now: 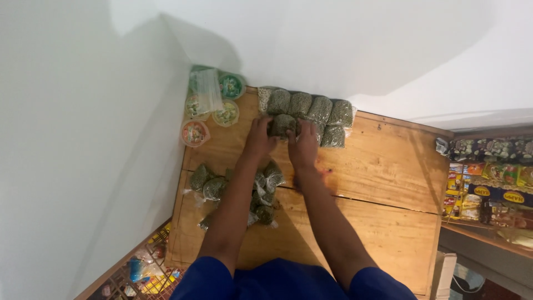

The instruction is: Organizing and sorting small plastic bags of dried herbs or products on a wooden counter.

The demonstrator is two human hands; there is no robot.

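Both my hands reach to the far side of a wooden table (377, 166). My left hand (259, 136) and my right hand (304, 144) together grip one small clear bag of green beans (283, 124). It sits in front of a row of like bags (311, 106) lined up against the white wall. Under my left forearm lies a loose heap of more small green bean bags (211, 186) near the table's left edge.
Several round plastic cups with colourful lids (214, 108) stand in the back left corner. A shelf of packaged snacks (488, 178) is at the right. A wire crate with wrapped goods (141, 269) sits low at the left.
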